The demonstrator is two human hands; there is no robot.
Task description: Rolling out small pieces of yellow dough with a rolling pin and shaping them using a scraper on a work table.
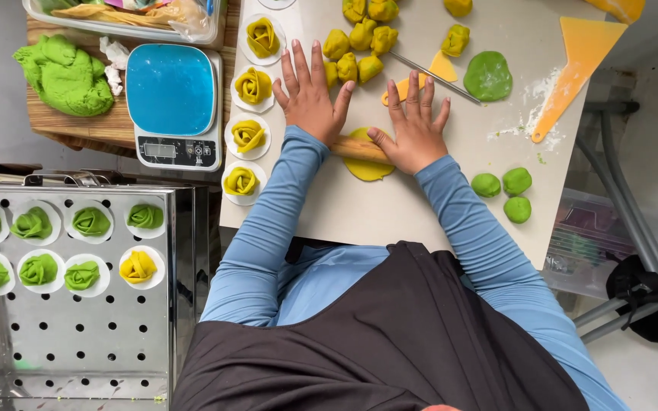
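Left hand (310,95): lies flat with fingers spread, palm pressing on the left part of the wooden rolling pin (358,148); it clenches nothing
Right hand (414,125): also flat and splayed, heel of the palm on the right part of the pin, fingers pointing away across the worktop (420,205)
Rolling pin: lies crosswise under both palms, mostly hidden; only a short tan stretch shows between the wrists
Yellow dough disc (367,169): sits under the pin near the front middle of the worktop, its near edge bulging out toward the person
Risk at the disc: uneven palm pressure would likely roll it lopsided or thin one edge to tearing; I see no flour under it, so it may stick to the board or wrap the pin
Yellow dough lumps (359,46): clustered just beyond the fingertips; a long forward stroke could push fingers into them
Yellow scraper (420,76) and thin metal rod (436,78): lie just past the right fingers, close enough to be nudged
Flat green disc (487,76): beyond the rod, apart from the hands
Three green balls (506,194): right of the right forearm, near the worktop's front edge; a sleeve sweep could roll them off
Shaped yellow rosettes on paper rounds (247,137): in a column along the left edge beside the left forearm; an elbow shift could crush one
Blue scale (170,99): left of the rosettes, well clear
Perforated steel tray (78,327): lower left, holding green rosettes and one yellow, out of reach of the rolling
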